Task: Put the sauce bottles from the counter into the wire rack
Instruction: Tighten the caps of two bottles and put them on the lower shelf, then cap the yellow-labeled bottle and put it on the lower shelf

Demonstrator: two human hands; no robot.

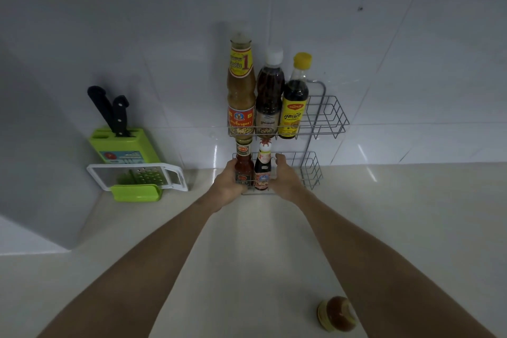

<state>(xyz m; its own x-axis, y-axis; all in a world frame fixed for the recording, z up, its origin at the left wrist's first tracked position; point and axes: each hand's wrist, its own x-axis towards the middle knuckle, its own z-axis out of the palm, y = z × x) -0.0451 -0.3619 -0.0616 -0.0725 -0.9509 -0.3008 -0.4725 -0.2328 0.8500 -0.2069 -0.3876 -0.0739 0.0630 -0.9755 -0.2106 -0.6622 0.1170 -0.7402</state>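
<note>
- White wall tiles back a pale table, where the wire rack stands against the wall.
- Two small sauce bottles, one red and one dark, stand upright in the lower tier, caps up, long axes vertical.
- Left hand wraps the red bottle; right hand curls its fingers beside the dark one, touching it or the wire, I cannot tell which, likely steadying both.
- Three tall bottles fill the upper tier, upright.
- One more bottle waits on the table, near the right forearm.
- Knife block and grater sit well left.
</note>
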